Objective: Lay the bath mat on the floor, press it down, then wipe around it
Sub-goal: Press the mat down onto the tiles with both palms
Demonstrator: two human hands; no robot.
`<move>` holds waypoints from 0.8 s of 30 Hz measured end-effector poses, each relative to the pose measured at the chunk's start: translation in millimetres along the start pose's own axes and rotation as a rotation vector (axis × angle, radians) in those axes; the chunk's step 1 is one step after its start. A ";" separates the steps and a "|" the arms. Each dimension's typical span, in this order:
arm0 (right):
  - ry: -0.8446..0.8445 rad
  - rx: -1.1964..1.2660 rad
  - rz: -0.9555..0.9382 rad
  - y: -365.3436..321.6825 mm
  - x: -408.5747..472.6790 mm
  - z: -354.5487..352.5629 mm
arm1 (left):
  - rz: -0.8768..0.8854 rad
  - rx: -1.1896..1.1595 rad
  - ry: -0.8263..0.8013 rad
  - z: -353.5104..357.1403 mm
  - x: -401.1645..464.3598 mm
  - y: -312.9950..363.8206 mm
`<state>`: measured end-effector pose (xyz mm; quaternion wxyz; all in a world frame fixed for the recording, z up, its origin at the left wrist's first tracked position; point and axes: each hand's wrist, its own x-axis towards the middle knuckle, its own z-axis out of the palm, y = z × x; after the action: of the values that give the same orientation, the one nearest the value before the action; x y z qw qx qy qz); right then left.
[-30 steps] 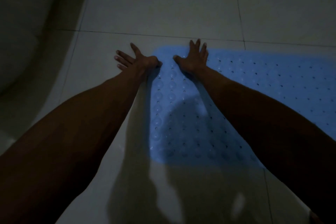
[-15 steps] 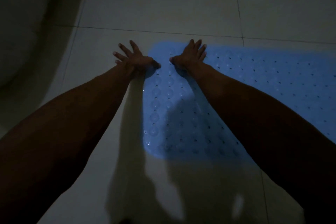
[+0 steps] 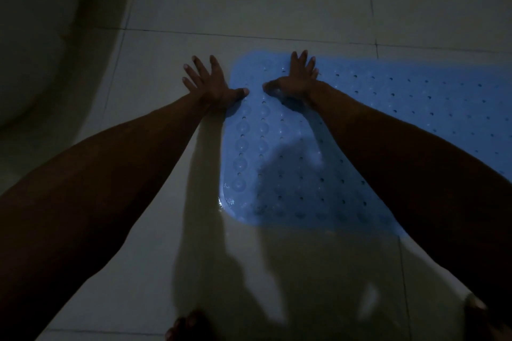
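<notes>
Both hands lie flat with straight fingers at the far left end of the bath mat (image 3: 360, 130). Of the 2, the left hand (image 3: 210, 83) has its fingers spread wide and resting on the bare floor (image 3: 249, 3) just beside the mat's short edge, while its thumb reaches right and touches the mat's edge. The right hand (image 3: 297, 79) sits wholly on the mat near its far left corner, fingers straight and closer together, pointing away from the person, thumb stretched left toward the other thumb; the 2 thumb tips are near each other but apart. Neither hand grips or pinches anything; each is laid palm down against the surface.

The blue mat lies flat on the pale tiled floor. Its long axis runs left to right across the view, slightly slanted, with the rounded short end at the left and the rest carrying on out of the picture at the right edge. Rows of small holes and round suction-cup bumps cover it. Its near left corner glints as if wet. The right forearm crosses above the mat's near part and hides some of it.

A curved white fixture (image 3: 41, 50) fills the upper left corner, well apart from the mat. Toes of a foot (image 3: 185, 327) show at the bottom edge, and a second foot (image 3: 479, 310) at the lower right. Light is dim, with arm shadows on the tiles.
</notes>
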<state>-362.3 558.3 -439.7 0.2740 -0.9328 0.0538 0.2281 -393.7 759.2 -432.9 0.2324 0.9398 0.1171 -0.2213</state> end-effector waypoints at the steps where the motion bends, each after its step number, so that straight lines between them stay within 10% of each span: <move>1: -0.033 -0.042 -0.018 2.8 -0.9 -3.6 | 0.003 0.001 -0.001 0.1 -0.2 0.9; 24: 0.107 0.002 0.028 -3.0 -35.7 29.5 | 0.107 0.082 -0.036 0.8 -17.1 -11.7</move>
<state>-405.0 575.8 -444.0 0.2686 -0.9425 0.0815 0.1816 -412.8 766.9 -429.9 0.2072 0.9493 0.0531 -0.2302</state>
